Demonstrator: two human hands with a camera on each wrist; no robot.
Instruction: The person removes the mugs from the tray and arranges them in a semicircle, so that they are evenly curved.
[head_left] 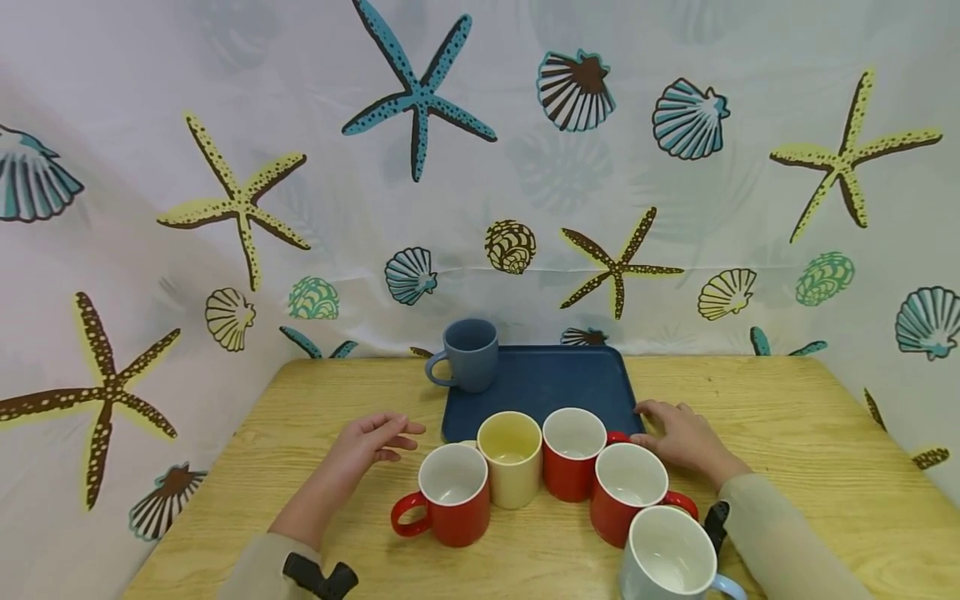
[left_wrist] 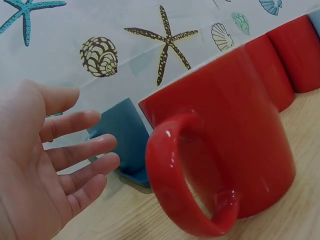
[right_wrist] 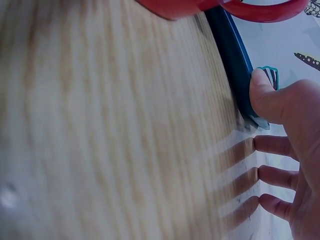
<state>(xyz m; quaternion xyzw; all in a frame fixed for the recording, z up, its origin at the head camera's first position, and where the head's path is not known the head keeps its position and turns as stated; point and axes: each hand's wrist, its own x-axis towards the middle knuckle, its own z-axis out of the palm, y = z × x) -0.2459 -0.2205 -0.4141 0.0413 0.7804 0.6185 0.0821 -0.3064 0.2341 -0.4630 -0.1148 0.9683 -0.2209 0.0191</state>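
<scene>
A dark blue tray (head_left: 562,392) lies flat at the back of the table, with a blue mug (head_left: 472,358) upright on its back left part. My right hand (head_left: 682,435) is at the tray's right edge. In the right wrist view its thumb (right_wrist: 265,100) is against the tray corner, and several fingertips touch the tabletop. To the left, my left hand (head_left: 371,442) hovers with loosely spread fingers, holding nothing. Nearest to it stands a red mug (head_left: 459,518), its handle turned left. A yellow mug (head_left: 516,479) and another red mug (head_left: 566,475) stand before the tray.
A third red mug (head_left: 611,512) and a pale blue mug (head_left: 637,567) continue the row towards the front right, close beside my right forearm. Behind the wooden table (head_left: 787,433) hangs a white cloth (head_left: 480,208) printed with starfish and shells.
</scene>
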